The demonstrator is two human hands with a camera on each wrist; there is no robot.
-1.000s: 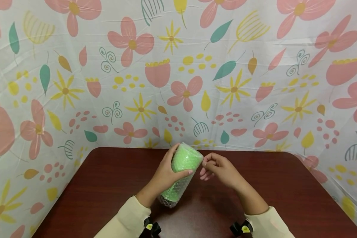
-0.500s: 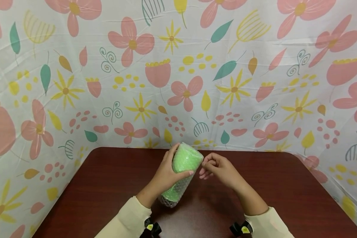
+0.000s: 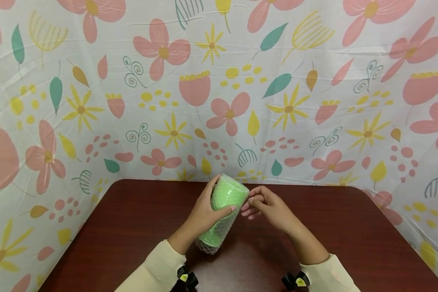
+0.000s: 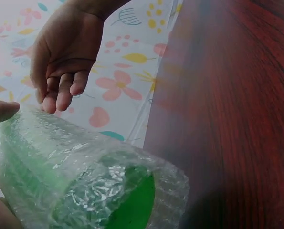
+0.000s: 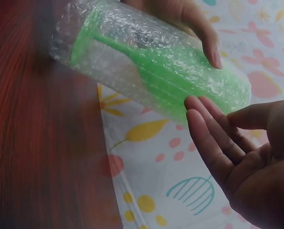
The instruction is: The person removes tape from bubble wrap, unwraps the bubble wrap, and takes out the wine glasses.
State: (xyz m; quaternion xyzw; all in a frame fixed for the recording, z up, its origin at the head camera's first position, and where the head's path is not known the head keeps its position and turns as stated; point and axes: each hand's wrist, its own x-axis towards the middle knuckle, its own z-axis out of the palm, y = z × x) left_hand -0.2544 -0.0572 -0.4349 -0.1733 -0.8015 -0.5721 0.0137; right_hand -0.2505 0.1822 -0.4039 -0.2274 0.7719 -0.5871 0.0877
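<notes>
A green wine glass wrapped in clear bubble wrap (image 3: 224, 202) is tilted above the table, its bowl end up and away, its foot end low and near. My left hand (image 3: 200, 213) grips it from the left, thumb across the front. In the right wrist view the glass's bowl, stem and foot (image 5: 87, 40) show through the bubble wrap (image 5: 132, 28). At the upper right edge, my right hand (image 3: 271, 207) pinches the wrap between thumb and forefinger, partly hidden. Its other fingers (image 5: 213, 138) extend loosely beside the glass.
Beneath the hands is a dark red-brown wooden table (image 3: 138, 227) with rounded far corners. A white cloth with printed flowers (image 3: 219, 89) hangs behind it and along both sides. Black straps with small devices (image 3: 186, 279) are on both wrists.
The right hand's loose fingers have shifted slightly left, closer to the wrapped glass. The left hand and the glass have hardly moved.
</notes>
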